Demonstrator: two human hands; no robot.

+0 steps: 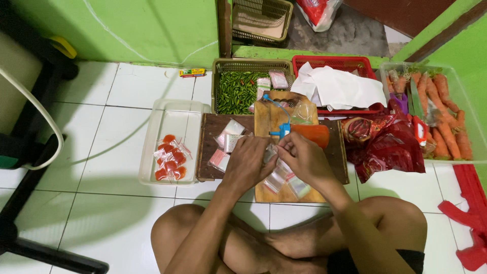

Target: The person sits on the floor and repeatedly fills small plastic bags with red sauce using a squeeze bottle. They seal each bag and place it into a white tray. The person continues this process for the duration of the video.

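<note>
clear small plastic bag (270, 152) is pinched between fingers of left hand (248, 165) and right hand (304, 157) over wooden board (284, 193).

Floor (127, 91): glazed white tile, glossy, smooth. Cutting board (271, 119): pale wood, matt, worn; dark wooden board (210, 147) beneath, duller. Left hand (247, 165) and right hand (303, 158) pinch a small clear plastic sachet (270, 152), shiny film. Tray (172, 116): translucent smooth plastic. Baskets (253, 66): moulded plastic lattice. Red bag (390, 147): crinkled glossy plastic. White paper (340, 86): matt, creased.
</note>
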